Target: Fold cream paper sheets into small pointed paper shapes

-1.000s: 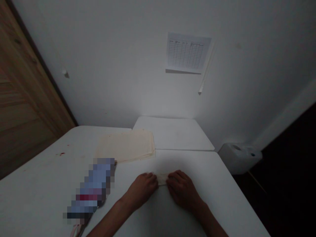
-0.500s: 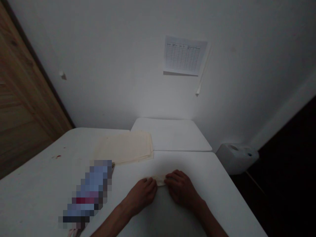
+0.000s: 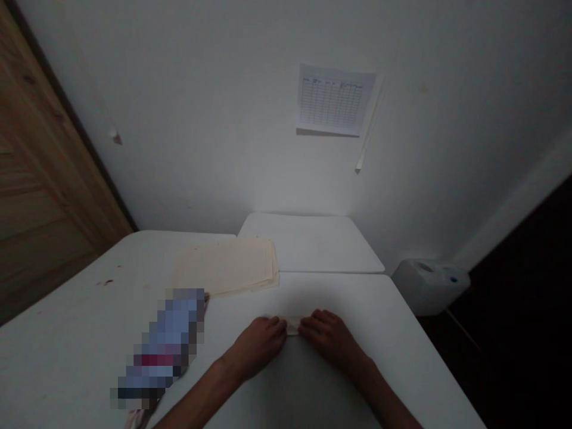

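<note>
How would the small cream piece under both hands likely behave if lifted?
The cream piece lies flat and thin under the left hand and right hand, so probably light and floppy. Flat on the table, it looks unlikely to roll.

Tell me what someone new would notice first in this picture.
Two bare hands, left hand and right hand, press a small cream folded piece flat on the white table. Behind them lies a stack of cream sheets, and a printed chart hangs on the wall.
</note>
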### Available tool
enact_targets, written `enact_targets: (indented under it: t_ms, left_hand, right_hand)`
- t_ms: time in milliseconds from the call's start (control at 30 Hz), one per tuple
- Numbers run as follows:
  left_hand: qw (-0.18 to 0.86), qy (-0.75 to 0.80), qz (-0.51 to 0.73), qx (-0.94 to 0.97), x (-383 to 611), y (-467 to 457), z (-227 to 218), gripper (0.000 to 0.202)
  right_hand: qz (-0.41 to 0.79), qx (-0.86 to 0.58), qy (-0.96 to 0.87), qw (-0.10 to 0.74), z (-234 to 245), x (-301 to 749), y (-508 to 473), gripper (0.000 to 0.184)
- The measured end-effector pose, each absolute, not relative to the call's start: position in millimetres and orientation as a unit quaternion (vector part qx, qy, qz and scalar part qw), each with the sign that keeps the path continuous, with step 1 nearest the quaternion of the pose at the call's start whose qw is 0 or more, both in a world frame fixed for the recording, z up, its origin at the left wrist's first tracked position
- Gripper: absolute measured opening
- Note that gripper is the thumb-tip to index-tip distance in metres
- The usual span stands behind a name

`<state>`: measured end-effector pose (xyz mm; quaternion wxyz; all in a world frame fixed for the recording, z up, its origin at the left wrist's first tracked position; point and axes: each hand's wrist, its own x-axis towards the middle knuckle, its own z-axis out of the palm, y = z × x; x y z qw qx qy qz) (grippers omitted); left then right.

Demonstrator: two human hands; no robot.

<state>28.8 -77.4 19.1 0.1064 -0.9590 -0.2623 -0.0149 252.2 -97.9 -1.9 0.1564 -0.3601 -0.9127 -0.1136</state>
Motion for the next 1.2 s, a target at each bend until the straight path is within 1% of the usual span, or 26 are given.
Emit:
enact_targets:
  t_ms: [133,300,433,500,600,700,833,900,1000,1200]
  left_hand:
    - [0.113,-0.255,-0.008,-0.96,30,-78,18,0.012]
    - [0.07,-0.289,-0.05,-0.953,24,-79,27,0.012]
    - [-0.025,-0.313,-0.137,-0.94,18,-87,42,0.016]
    - [-0.097,-0.321,-0.197,-0.921,14,-91,48,0.017]
    - [-0.208,-0.352,-0.265,-0.873,11,-94,50,0.024]
    - [-0.298,-0.393,-0.28,-0.823,11,-96,50,0.029]
    - [-0.371,-0.42,-0.271,-0.783,14,-98,51,0.033]
    - [-0.39,-0.423,-0.271,-0.772,16,-99,52,0.036]
    - [-0.402,-0.425,-0.276,-0.763,18,-100,52,0.037]
    - [-0.427,-0.426,-0.28,-0.747,20,-100,50,0.041]
  right_hand:
    - [-0.111,-0.36,-0.912,0.162,0,254,-98,0.013]
    - [-0.065,-0.379,-0.888,0.252,1,251,-99,0.014]
    - [0.027,-0.399,-0.853,0.336,6,247,-101,0.013]
    - [0.092,-0.41,-0.825,0.377,11,244,-104,0.011]
    - [0.163,-0.417,-0.79,0.418,17,240,-107,0.011]
    - [0.194,-0.44,-0.765,0.429,19,237,-111,0.01]
    - [0.225,-0.495,-0.726,0.421,20,233,-115,0.006]
    - [0.251,-0.507,-0.716,0.409,22,230,-116,0.009]
    - [0.277,-0.499,-0.715,0.404,24,227,-115,0.008]
    - [0.283,-0.495,-0.715,0.405,25,228,-112,0.007]
